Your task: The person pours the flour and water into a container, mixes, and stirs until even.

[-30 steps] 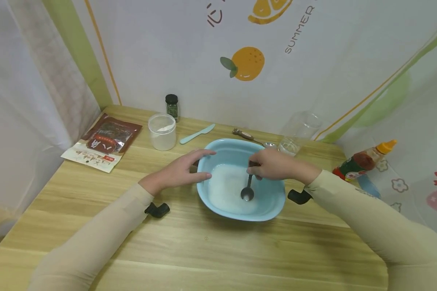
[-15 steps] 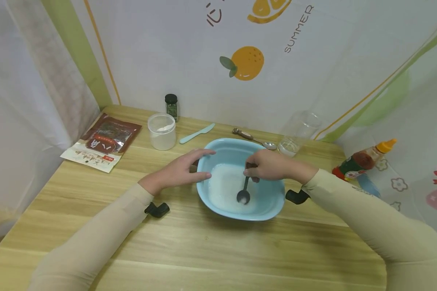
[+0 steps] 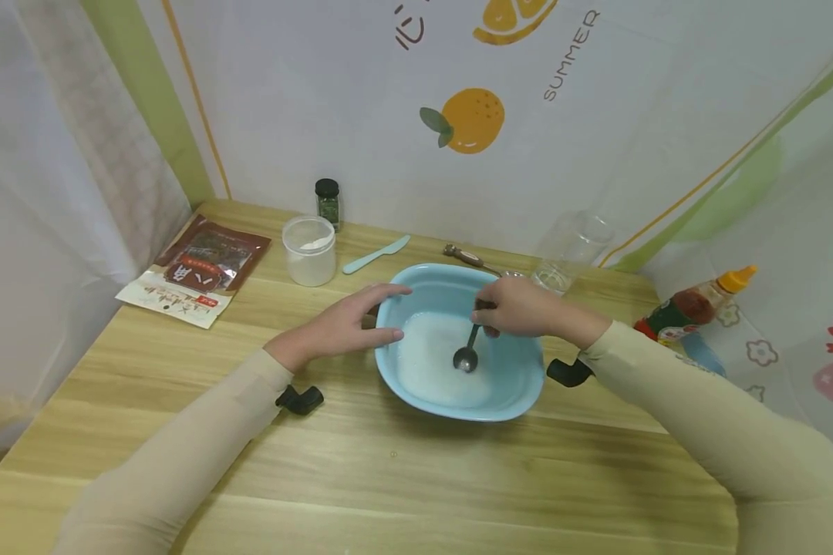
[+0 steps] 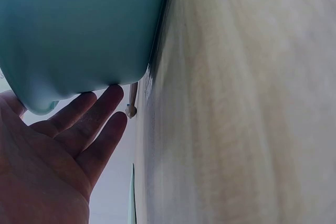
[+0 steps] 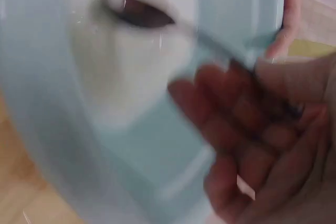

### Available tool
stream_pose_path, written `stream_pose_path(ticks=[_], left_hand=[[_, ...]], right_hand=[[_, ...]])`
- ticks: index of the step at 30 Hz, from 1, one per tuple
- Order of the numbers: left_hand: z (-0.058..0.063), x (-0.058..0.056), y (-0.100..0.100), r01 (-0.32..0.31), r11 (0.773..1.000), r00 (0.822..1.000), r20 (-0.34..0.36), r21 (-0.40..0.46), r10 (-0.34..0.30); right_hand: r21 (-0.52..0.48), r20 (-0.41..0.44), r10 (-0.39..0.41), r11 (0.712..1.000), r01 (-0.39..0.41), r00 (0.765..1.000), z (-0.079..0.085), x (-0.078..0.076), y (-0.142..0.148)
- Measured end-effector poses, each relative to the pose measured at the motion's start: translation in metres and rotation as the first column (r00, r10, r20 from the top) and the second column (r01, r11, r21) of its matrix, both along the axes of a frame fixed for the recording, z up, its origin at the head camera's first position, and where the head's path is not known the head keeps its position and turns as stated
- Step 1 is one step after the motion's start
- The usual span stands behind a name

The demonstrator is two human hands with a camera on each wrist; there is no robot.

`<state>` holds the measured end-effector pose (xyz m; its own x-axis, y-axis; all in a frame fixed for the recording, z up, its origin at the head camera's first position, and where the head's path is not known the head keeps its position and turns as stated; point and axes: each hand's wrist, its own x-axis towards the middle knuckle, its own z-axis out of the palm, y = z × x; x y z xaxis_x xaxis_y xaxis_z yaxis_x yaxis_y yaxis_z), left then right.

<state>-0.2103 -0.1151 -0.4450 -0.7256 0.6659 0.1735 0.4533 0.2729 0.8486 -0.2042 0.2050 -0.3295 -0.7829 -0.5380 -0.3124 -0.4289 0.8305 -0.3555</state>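
Observation:
A light blue basin (image 3: pixel 517 389) stands on the wooden table with a whitish, cloudy liquid (image 3: pixel 430 370) in its bottom. My right hand (image 3: pixel 521 307) reaches over the basin and grips a spoon (image 3: pixel 466 359) by its handle, the bowl down at the liquid. The right wrist view shows the spoon (image 5: pixel 147 14) blurred, with fingers curled round its handle. On the basin's left side rests my left hand (image 3: pixel 340 327), thumb and fingers extended at the rim. In the left wrist view, straight fingertips (image 4: pixel 113 95) touch the basin's outer wall (image 4: pixel 79 35).
Behind the basin lie a pale green knife (image 3: pixel 376 255) and another spoon (image 3: pixel 472 259). A clear jar (image 3: pixel 310 258) with white powder, a black-capped spice jar (image 3: pixel 328 204) and a brown packet (image 3: pixel 204 266) stand left. A clear glass (image 3: pixel 569 250) and a sauce bottle (image 3: pixel 694 306) are right.
The spoon shifts left through the liquid, then slightly back and away from the person, with my right hand moving along. My left hand stays at the basin's rim.

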Motion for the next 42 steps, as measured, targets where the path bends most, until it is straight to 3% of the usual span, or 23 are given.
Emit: stream_pose_path(ticks=[3,5,9,12,14,18,21,24,29,33,38,42], left_hand=[[0.001,0.0,0.0,-0.003,1.0,1.0,-0.006,-0.001,0.003],[0.001,0.001,-0.001,-0.003,1.0,1.0,-0.007,0.0,0.003],[0.001,0.002,-0.001,-0.002,1.0,1.0,-0.006,0.004,0.002],[0.002,0.002,0.0,-0.002,1.0,1.0,-0.002,0.004,0.003],[0.002,0.001,0.001,-0.001,1.0,1.0,-0.001,0.003,0.001],[0.003,0.0,0.001,0.003,1.0,1.0,0.011,0.014,-0.003],[0.002,0.0,0.001,0.009,1.0,1.0,0.022,0.028,-0.01],[0.0,0.0,0.001,0.015,0.999,1.0,0.024,0.032,-0.015],[0.001,0.001,0.002,0.009,1.0,1.0,0.021,0.019,-0.01],[0.004,0.001,0.002,0.013,1.0,1.0,0.026,0.023,-0.013],[0.005,0.002,0.002,0.02,0.999,0.999,0.033,0.029,-0.021],[0.005,0.002,0.001,0.017,1.0,0.999,0.036,0.024,-0.018]], right_hand=[[-0.082,0.096,0.068,0.995,-0.06,0.993,-0.004,0.001,-0.004],[-0.14,0.102,0.073,0.988,-0.059,0.992,-0.007,0.002,-0.008],[-0.154,-0.03,-0.026,0.988,0.021,0.999,-0.01,-0.001,-0.01],[-0.063,-0.134,-0.106,0.993,0.098,0.985,-0.006,-0.003,-0.005],[0.012,-0.168,-0.118,0.992,0.122,0.979,-0.002,-0.003,-0.002],[0.055,-0.087,-0.034,0.998,0.039,0.996,0.003,0.001,-0.005],[-0.007,0.024,0.062,0.998,-0.061,0.998,0.003,0.004,-0.012],[-0.064,0.023,0.094,0.994,-0.093,0.995,0.001,0.004,-0.016],[-0.019,-0.131,-0.077,0.997,0.075,0.988,-0.002,-0.002,-0.01],[-0.013,-0.17,-0.168,0.986,0.169,0.971,-0.003,-0.005,-0.005],[-0.09,-0.061,-0.118,0.99,0.112,0.991,-0.004,-0.004,-0.009],[-0.135,0.064,0.018,0.991,-0.009,0.998,-0.003,-0.001,-0.007]])
